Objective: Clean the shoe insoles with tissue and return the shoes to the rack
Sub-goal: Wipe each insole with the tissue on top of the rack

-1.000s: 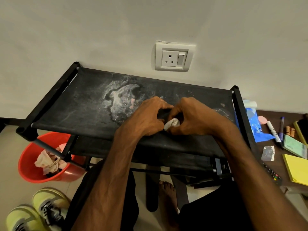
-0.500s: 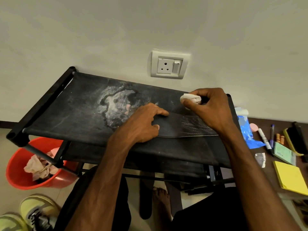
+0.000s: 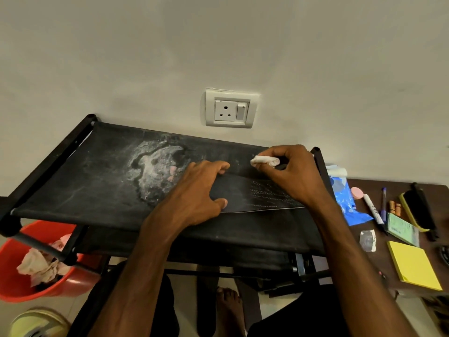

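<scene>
Pinching a tissue [image 3: 264,161], the right hand [image 3: 294,176] holds it at the far edge of the insole [image 3: 257,198], which the left hand [image 3: 199,193] presses flat, fingers spread, on the rack [image 3: 97,181]. Wiping looks underway; 1 shoe [image 3: 36,322] on the floor is not yet returned. Wall [image 3: 145,57] and right bar [image 3: 320,166] crowd the right hand; open fabric lies leftward.

right hand [image 3: 291,176] carried tissue [image 3: 263,161] from beside left hand [image 3: 201,190] to far end of insole [image 3: 255,199]; hands now apart
</scene>
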Demonstrator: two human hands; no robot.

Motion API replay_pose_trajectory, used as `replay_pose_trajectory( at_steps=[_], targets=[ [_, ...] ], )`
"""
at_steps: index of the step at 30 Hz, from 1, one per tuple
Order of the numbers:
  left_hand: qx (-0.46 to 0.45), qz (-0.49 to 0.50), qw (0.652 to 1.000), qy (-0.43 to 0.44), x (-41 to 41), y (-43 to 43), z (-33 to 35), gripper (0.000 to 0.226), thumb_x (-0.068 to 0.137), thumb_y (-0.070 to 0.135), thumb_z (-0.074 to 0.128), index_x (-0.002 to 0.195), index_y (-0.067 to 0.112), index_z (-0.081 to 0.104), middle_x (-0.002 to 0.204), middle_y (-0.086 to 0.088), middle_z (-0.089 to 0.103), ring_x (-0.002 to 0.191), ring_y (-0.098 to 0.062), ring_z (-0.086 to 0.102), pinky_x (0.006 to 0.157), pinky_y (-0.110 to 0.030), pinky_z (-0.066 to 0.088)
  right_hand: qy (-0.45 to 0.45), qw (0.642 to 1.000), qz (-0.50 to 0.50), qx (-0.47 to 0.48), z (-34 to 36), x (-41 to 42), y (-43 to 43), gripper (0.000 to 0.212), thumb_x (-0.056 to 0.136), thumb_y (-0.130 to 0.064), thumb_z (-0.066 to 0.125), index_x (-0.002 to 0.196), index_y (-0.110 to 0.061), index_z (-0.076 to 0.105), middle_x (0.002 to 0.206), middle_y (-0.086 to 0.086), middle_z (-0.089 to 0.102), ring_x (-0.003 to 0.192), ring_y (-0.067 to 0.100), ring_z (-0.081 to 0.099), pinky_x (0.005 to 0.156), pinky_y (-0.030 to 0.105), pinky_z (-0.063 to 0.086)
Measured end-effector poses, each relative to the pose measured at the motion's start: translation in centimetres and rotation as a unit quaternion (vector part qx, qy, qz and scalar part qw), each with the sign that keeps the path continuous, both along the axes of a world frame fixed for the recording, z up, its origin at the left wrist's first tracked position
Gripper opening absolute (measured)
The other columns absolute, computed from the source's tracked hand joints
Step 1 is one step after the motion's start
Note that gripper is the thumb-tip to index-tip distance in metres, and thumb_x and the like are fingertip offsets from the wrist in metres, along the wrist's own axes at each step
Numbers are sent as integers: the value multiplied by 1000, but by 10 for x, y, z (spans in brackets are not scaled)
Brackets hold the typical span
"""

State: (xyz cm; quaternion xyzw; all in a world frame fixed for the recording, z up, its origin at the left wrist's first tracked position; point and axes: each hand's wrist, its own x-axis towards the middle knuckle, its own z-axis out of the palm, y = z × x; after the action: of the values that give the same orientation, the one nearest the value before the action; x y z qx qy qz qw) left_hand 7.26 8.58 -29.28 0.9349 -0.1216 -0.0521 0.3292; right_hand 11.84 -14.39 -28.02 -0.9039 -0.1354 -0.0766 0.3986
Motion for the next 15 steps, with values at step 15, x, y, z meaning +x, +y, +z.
replay_pose_trajectory(
  at_steps=[15],
  targets=[
    [1, -2, 1000, -17, 1, 1, 0, 78, 78, 43, 82, 146, 33, 45, 140, 10, 50, 119, -7, 43, 115, -37, 33, 30, 998, 29, -37, -4, 1, 3, 26, 88, -4, 70, 93, -27, 83, 85, -13, 76, 80, 7, 70, 67, 25, 56]
  ],
)
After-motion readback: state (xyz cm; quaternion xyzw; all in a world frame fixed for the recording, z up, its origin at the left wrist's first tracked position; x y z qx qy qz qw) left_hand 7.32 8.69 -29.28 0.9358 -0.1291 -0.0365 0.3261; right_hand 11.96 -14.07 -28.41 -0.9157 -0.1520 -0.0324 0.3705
